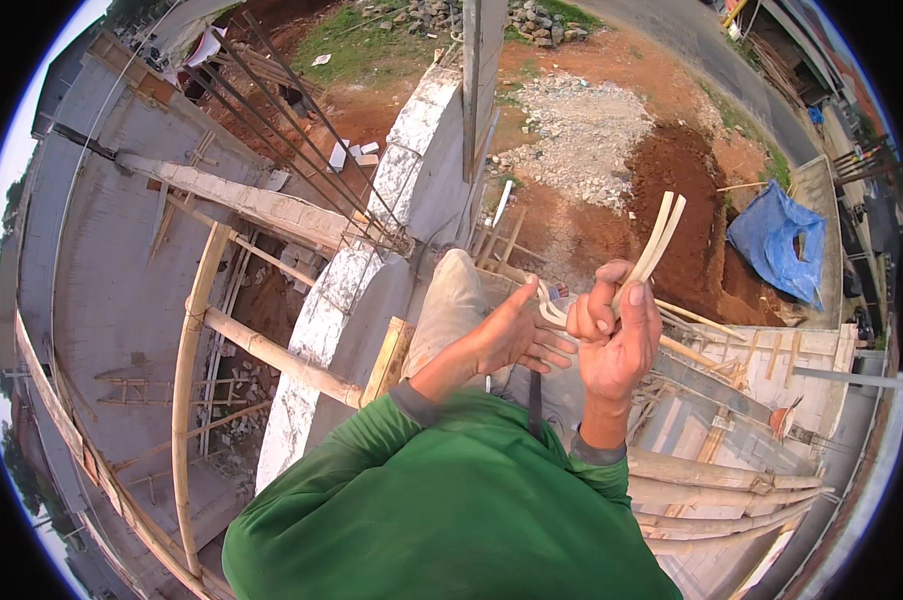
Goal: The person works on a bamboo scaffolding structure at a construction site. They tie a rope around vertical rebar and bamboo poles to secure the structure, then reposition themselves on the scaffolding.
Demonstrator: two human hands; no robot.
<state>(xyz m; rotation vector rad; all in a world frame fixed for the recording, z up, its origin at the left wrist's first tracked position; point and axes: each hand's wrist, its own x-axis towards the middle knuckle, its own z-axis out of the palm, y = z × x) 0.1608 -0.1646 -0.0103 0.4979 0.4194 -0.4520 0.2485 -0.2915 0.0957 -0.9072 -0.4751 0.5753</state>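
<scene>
In front of my chest, my right hand [616, 335] is closed round a doubled pale cream strip [658, 240]. Two ends of the strip stick up side by side above my fist, and a bent loop of it comes out toward my left thumb. My left hand [506, 345] is open beside it, fingers stretched and spread. Its thumb is close to the loop; whether they touch I cannot tell. Below my left hand, my leg in dusty beige trousers [451, 305] rests against a rough concrete wall.
The narrow white-grey concrete wall top [316, 340] runs along my left, with bare rebar [291, 130] rising from it. Bamboo poles [276, 360] stand at left; more bamboo [721, 490] lies at right. Far below are red soil, a gravel heap [581, 130] and a blue tarp [776, 240].
</scene>
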